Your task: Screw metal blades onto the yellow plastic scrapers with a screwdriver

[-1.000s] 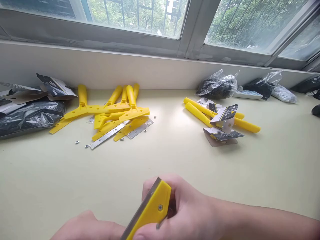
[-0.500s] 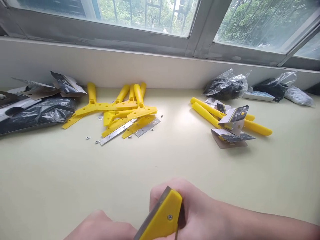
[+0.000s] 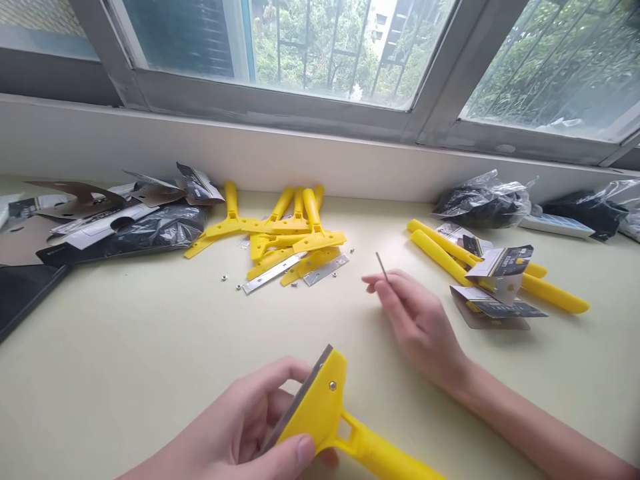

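My left hand [image 3: 225, 427] grips a yellow scraper [image 3: 317, 410] by its head, thumb on the near face and fingers behind. A dark blade edge [image 3: 299, 399] runs along the head, and a screw [image 3: 333, 385] sits near its upper corner. The scraper's handle slants down to the right, past the bottom edge of the view. My right hand [image 3: 420, 323] is raised over the table, away from the scraper. It pinches a thin metal hex key [image 3: 381, 265], whose short visible end points up and left; the rest is hidden by the fingers.
Yellow scraper parts [image 3: 300, 230] lie heaped at the back, with metal blades [image 3: 273, 275] and loose nuts [image 3: 239, 287] near them. Yellow handles [image 3: 440, 253] and folded cards [image 3: 500, 270] lie right. Packaging [image 3: 165, 223] is at left; plastic bags [image 3: 487, 200] stand by the wall.
My right hand has moved from the scraper up and right, with the hex key in it. My left hand now holds the scraper's head, and the view has shifted left.
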